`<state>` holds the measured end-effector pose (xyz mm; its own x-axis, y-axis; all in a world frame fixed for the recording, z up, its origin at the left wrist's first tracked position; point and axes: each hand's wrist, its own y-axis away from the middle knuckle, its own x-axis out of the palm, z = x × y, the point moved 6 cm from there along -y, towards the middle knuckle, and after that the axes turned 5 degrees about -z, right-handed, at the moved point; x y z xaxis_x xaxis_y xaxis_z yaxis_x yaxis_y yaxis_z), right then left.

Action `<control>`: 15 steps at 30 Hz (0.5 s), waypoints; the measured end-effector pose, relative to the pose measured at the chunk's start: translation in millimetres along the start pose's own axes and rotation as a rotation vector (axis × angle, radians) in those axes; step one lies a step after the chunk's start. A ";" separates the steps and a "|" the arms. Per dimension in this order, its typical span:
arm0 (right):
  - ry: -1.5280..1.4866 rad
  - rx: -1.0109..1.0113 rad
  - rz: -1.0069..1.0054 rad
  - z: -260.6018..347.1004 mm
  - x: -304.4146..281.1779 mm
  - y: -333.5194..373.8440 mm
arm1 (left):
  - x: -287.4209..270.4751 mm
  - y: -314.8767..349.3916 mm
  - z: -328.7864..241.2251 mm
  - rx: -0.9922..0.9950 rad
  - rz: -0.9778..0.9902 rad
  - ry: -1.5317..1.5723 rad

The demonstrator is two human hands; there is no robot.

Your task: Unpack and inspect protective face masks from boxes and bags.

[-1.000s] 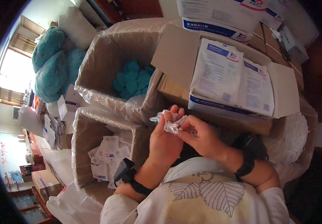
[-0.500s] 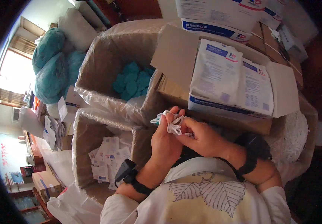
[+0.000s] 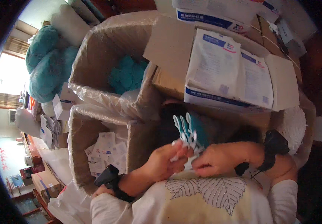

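Far from me stands a big cardboard box (image 3: 105,48) lined with plastic, with teal bundles inside. Near left, a smaller lined box (image 3: 80,149) holds white wrappers. My left hand (image 3: 164,162) and right hand (image 3: 218,160) both grasp a teal-white mask bundle (image 3: 192,130), close before my chest.

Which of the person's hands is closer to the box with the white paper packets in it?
Left. The left hand is just beside the lined box of white packets; the right hand lies farther off, on the other side.
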<state>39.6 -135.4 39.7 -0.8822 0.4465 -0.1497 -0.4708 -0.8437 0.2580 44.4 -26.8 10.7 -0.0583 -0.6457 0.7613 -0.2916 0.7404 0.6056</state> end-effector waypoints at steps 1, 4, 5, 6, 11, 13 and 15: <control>-0.049 -0.025 0.045 0.6 7.8 5.3 | 2.1 1.3 4.8 -0.040 0.008 -0.030; -0.068 0.052 0.123 5.2 9.5 15.4 | 10.5 8.1 12.1 -0.119 -0.004 -0.127; -0.091 0.033 0.120 4.6 11.2 18.0 | 12.6 9.8 13.1 -0.132 -0.011 -0.185; -0.114 0.013 0.117 2.8 14.3 21.6 | 13.8 11.8 14.7 -0.145 -0.018 -0.244; -0.147 -0.012 0.114 1.8 13.3 31.5 | 16.0 13.0 18.3 -0.124 0.062 -0.266; -0.132 0.001 0.133 -2.5 14.3 34.1 | 18.2 13.7 17.0 -0.119 0.042 -0.291; -0.179 0.007 0.109 -1.2 13.8 37.1 | 18.0 14.7 16.6 -0.107 0.063 -0.323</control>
<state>9.9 -160.9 46.0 -0.9154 0.3993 0.0515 -0.3721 -0.8881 0.2700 23.2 -30.6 29.5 -0.3775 -0.6111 0.6958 -0.1773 0.7852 0.5933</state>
